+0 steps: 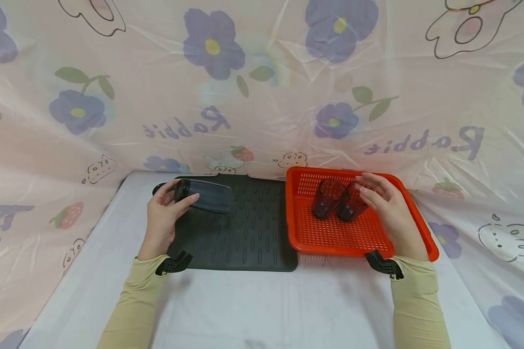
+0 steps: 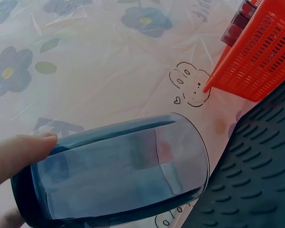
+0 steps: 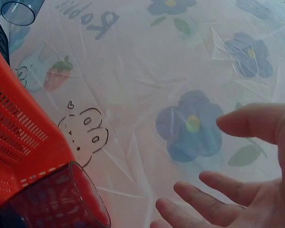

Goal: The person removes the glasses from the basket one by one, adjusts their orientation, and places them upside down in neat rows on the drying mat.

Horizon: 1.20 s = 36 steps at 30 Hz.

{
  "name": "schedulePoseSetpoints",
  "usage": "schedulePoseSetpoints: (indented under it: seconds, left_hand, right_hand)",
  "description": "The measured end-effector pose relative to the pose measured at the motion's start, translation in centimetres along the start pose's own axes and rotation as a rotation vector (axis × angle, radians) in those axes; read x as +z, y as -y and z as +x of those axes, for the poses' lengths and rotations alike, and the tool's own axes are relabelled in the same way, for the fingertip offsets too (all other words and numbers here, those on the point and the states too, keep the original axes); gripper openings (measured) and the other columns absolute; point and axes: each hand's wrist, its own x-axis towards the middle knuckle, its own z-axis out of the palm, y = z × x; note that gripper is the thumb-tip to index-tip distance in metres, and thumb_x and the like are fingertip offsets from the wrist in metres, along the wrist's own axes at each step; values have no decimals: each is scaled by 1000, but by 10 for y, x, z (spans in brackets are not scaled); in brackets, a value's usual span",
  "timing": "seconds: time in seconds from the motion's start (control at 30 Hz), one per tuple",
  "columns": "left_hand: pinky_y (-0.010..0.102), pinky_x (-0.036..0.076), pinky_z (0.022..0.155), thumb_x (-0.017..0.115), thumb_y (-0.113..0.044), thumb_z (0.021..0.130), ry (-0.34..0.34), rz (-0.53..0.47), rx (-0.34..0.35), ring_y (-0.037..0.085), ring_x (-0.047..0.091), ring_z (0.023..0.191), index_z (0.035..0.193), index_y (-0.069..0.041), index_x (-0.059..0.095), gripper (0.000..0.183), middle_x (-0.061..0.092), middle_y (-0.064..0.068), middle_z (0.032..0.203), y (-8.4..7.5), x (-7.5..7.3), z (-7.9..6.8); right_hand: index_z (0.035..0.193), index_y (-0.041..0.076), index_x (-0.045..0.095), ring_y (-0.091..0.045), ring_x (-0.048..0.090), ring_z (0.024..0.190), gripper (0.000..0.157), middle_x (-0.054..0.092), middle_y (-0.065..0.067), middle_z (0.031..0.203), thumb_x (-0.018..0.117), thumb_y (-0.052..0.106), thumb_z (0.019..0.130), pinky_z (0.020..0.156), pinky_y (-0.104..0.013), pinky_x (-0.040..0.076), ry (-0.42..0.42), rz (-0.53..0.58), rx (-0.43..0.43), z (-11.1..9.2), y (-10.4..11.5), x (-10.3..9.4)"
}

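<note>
My left hand (image 1: 162,218) grips a blue-tinted drinking glass (image 1: 211,196) by its thick base end. The glass lies nearly sideways above the dark ribbed mat (image 1: 244,232), its mouth pointing right. In the left wrist view the thumb presses on the wall of this glass (image 2: 118,175). Two similar glasses, one to the left (image 1: 326,199) and one to the right (image 1: 350,206), stand tilted in the red plastic basket (image 1: 307,237). Beside the right one hovers my right hand (image 1: 390,211), fingers spread and holding nothing in the right wrist view.
Behind the left hand, a dark rounded rim (image 1: 157,188) shows at the mat's far left corner; its kind is mostly hidden. A white cloth (image 1: 262,310) covers the table. A printed flower curtain (image 1: 270,97) hangs close behind the mat and basket.
</note>
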Motion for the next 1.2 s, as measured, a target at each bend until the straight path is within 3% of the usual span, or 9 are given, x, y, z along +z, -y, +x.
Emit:
schedulePoseSetpoints:
  seconds: [0.13,0.3,0.47,0.63,0.83,1.2]
  left_hand:
    - [24,55,79,82,0,74,-11,38,20,20,60,104,134,-11,54,67,51,11,122,0,-2,1]
    - [20,53,80,83,-4,74,-20,123,52,20,59,107,134,-13,56,67,50,11,122,0,-4,1]
    - [21,52,83,83,-3,73,-35,176,71,21,59,110,134,-14,56,68,51,11,123,1,-6,2]
    - [22,51,85,83,-3,73,-37,213,84,22,57,114,135,-15,56,69,50,11,124,2,-8,2]
    - [21,52,82,84,-3,72,-32,247,103,21,58,112,134,-18,57,70,51,12,126,6,-8,3]
    - [19,52,80,85,-5,72,-46,331,129,21,57,113,134,-23,58,70,51,8,129,11,-6,4]
  right_hand:
    - [137,1,45,-20,48,121,42,53,-8,127,57,10,97,95,-17,42,-24,6,26,3,-1,-6]
    - [141,5,42,-24,33,129,49,45,-10,136,58,19,97,96,-15,37,-68,-74,116,4,-3,-15]
    - [140,9,44,-20,34,127,46,42,-11,138,58,21,98,96,-15,34,-68,-99,134,8,-11,-25]
    - [136,13,46,-20,29,131,40,38,-9,140,57,20,98,105,-20,27,-72,-81,173,13,-16,-32]
    - [141,9,40,-18,28,131,49,32,-11,144,57,24,98,110,-21,21,-66,-106,226,17,-23,-40]
    - [134,14,45,-22,25,134,40,29,-13,146,58,21,97,112,-21,20,-73,-75,218,21,-32,-47]
